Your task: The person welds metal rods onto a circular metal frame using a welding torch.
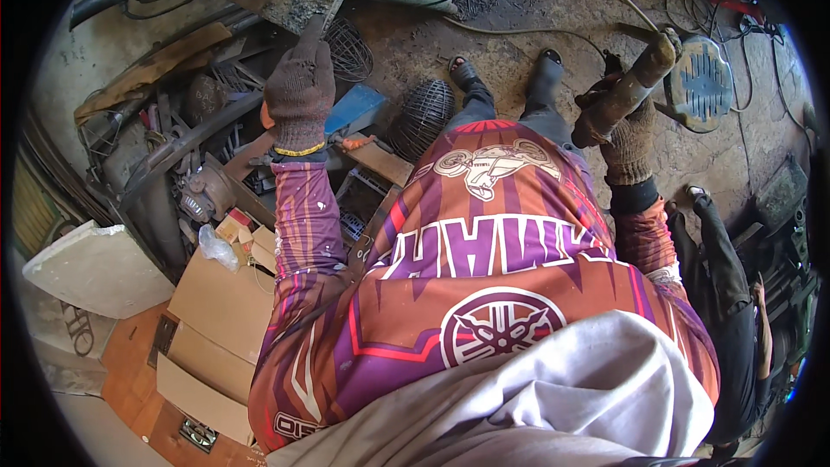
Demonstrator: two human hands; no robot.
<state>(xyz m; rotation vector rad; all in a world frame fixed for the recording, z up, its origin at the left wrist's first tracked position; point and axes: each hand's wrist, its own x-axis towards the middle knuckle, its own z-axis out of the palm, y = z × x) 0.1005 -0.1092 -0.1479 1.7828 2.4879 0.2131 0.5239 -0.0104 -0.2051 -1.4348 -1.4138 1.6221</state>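
My left hand [301, 93], in a brown knit glove, reaches forward to the edge of a dirty metal work table [285, 2]. Its index finger points along that edge while the other fingers look curled. A small orange end shows beside the thumb; what it belongs to is hidden. My right hand [629, 143], gloved the same way, is closed round a thick, worn cylindrical tool [640, 78], whose exact kind I cannot make out. A lever-like piece sticks out near its far end. Just right of it stands a round slotted seat [702, 82].
Scrap metal [199, 112] is piled on the left, above flattened cardboard [220, 311] and a white slab [99, 268]. Wire cages [424, 117] stand near my feet. Cables [553, 32] trail over the floor. Another person's legs [718, 242] show at the right.
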